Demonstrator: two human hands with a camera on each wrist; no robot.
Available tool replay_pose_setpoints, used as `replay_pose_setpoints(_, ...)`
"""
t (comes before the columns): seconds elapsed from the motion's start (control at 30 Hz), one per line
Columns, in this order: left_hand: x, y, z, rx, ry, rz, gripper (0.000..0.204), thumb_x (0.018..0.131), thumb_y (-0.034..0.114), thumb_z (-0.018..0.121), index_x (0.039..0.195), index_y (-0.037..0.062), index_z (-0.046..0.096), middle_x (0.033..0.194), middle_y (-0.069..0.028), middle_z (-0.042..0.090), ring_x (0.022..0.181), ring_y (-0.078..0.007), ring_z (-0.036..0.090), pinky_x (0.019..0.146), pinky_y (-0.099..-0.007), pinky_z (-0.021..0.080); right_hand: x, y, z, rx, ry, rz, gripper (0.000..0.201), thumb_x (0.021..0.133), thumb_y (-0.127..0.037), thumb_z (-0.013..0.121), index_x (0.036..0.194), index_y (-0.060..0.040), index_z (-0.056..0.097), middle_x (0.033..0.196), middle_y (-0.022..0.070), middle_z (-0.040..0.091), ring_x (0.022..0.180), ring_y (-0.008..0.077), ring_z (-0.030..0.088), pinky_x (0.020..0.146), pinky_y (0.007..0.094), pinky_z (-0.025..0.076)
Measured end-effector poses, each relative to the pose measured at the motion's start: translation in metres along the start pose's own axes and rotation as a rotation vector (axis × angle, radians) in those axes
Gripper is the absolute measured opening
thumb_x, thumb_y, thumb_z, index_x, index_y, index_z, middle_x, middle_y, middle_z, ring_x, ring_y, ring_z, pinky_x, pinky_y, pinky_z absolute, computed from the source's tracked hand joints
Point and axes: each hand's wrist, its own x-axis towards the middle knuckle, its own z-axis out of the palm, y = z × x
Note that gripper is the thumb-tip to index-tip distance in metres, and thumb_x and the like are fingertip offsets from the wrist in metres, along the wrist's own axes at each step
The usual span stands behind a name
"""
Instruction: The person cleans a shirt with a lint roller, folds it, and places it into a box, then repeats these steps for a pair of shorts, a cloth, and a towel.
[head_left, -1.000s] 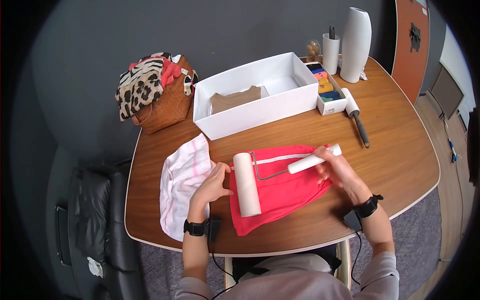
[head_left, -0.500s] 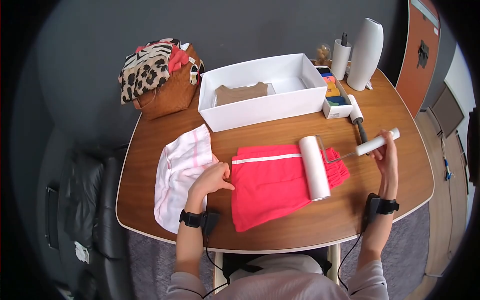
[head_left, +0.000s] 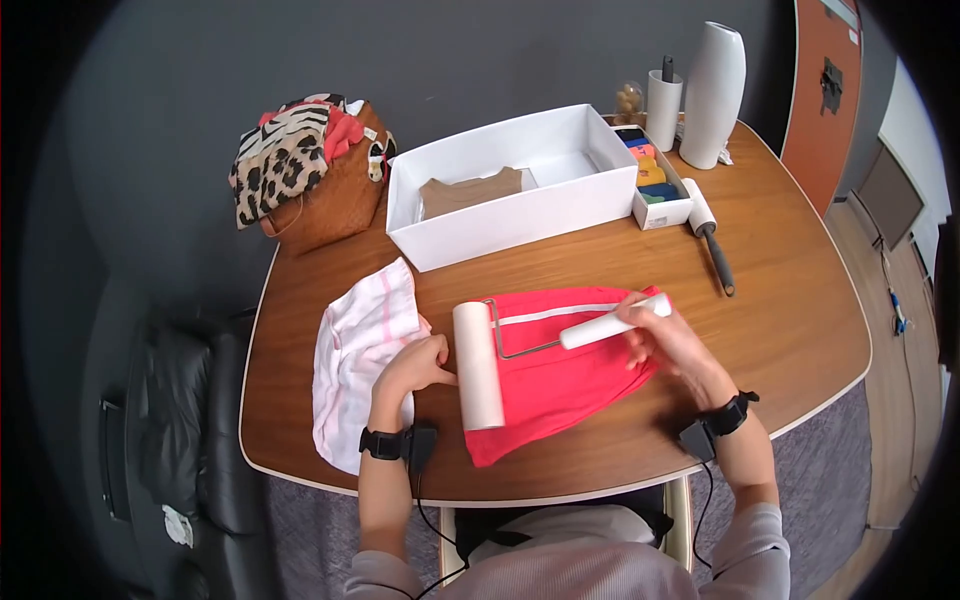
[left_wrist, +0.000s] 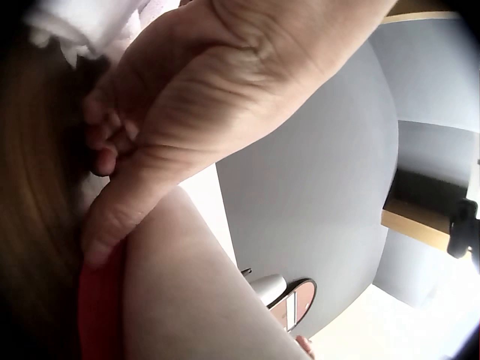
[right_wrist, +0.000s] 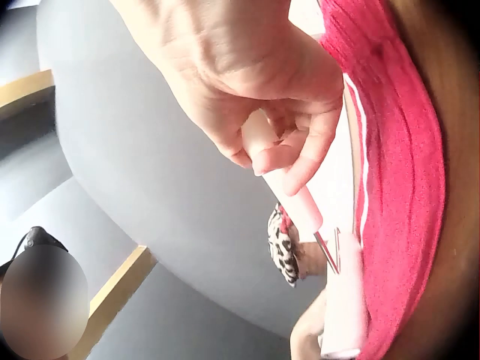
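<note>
Folded red shorts (head_left: pixel 560 395) with a white stripe lie flat on the table. The right hand (head_left: pixel 665 345) grips the white handle of a lint roller (head_left: pixel 480 365), whose wide white cylinder lies across the left end of the shorts. In the right wrist view, fingers of the right hand (right_wrist: pixel 255 82) curl round the handle (right_wrist: pixel 296 202). Beside the left edge of the shorts is the left hand (head_left: pixel 412 370); in the left wrist view, its thumb (left_wrist: pixel 112 217) touches the red fabric (left_wrist: pixel 101 307) and its other fingers are loosely bent, holding nothing visible.
A white cloth with pink stripes (head_left: pixel 365 360) lies left of the left hand. Behind are a brown bag (head_left: pixel 335 210) with patterned clothes, a white box (head_left: pixel 520 225) holding a brown garment, a small box of coloured items (head_left: pixel 665 213), a second roller (head_left: pixel 717 260) and a white vase (head_left: pixel 715 95).
The roller went from the left part of the shorts to the gathered right end, and is now back at the left end. The left hand has stayed by the shorts' left edge.
</note>
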Motion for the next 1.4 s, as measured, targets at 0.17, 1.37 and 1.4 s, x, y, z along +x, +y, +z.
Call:
replay_pose_setpoints(0.17, -0.002, 0.006, -0.004, 0.038, -0.024, -0.021, 0.046, 0.054, 0.025, 0.079, 0.065, 0.0047, 0.04, 0.058, -0.009, 0.045, 0.057, -0.0228, 0.044, 0.051, -0.0335, 0.035, -0.011, -0.028, -0.055, -0.201, 0.3, -0.2, 0.022, 0.08, -0.025, 0.055, 0.08, -0.0032, 0.051, 0.05, -0.0002, 0.041, 0.036, 0.0083, 0.039, 0.034, 0.0219, 0.041)
replay_pose_setpoints(1.37, -0.001, -0.002, -0.001, 0.02, -0.028, 0.019, 0.045, 0.055, 0.029, 0.079, 0.067, 0.0055, 0.042, 0.059, -0.0078, 0.047, 0.056, -0.0207, 0.045, 0.049, -0.0319, 0.035, 0.005, -0.02, -0.244, 0.882, 0.992, -1.057, 0.024, 0.085, -0.02, 0.038, 0.079, 0.0035, 0.035, 0.048, 0.0083, 0.034, 0.057, 0.031, 0.057, 0.079, 0.0519, 0.05)
replay_pose_setpoints(1.4, -0.002, -0.001, -0.001, 0.019, -0.031, 0.007, 0.046, 0.055, 0.029, 0.079, 0.067, 0.0055, 0.042, 0.059, -0.0078, 0.047, 0.056, -0.0206, 0.045, 0.049, -0.0319, 0.035, 0.005, -0.021, -0.247, 0.919, 0.972, -1.062, 0.024, 0.085, -0.019, 0.039, 0.079, 0.0039, 0.035, 0.05, 0.0098, 0.036, 0.063, 0.0334, 0.058, 0.081, 0.0524, 0.049)
